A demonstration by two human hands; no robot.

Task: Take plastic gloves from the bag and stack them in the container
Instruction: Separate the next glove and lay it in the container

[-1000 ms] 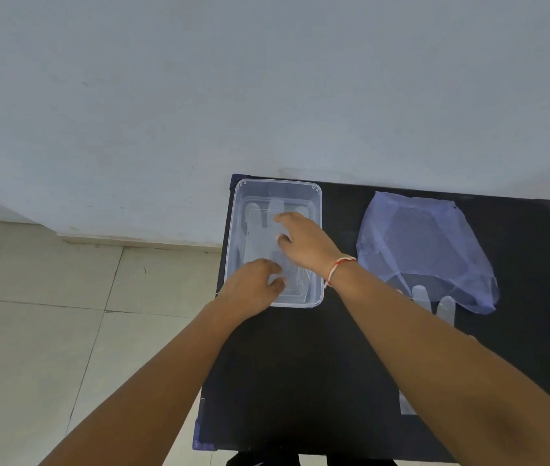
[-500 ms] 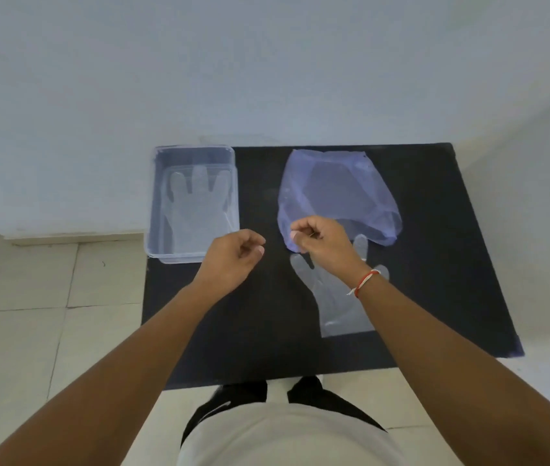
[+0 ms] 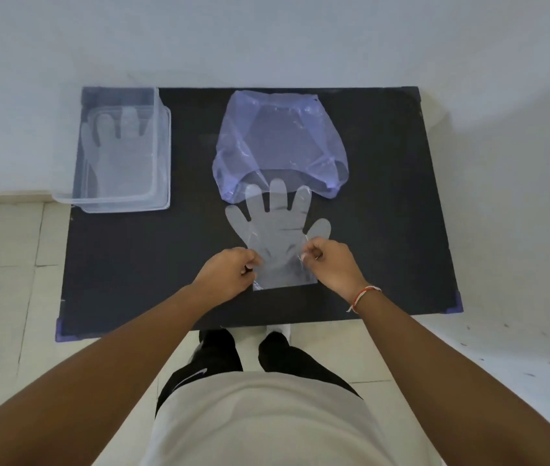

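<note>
Item: one clear, flat plastic glove (image 3: pixel 278 230) on the black rectangular table (image 3: pixel 384 203), lying between the hands. Long axis runs away from me; its fingers point toward the crumpled translucent purple bag (image 3: pixel 277 142), their tips just under its open mouth, cuff nearest me.

Left hand (image 3: pixel 229 275): curled, pinching the glove's left cuff edge. Right hand (image 3: pixel 329 264): curled likewise, pinching the right edge.

Destination: clear rectangular plastic container (image 3: pixel 162 156), well apart at far left, one glove already inside, fingers pointing away. I judge the left hand nearer; carry goes leftward, orientation unchanged.
</note>
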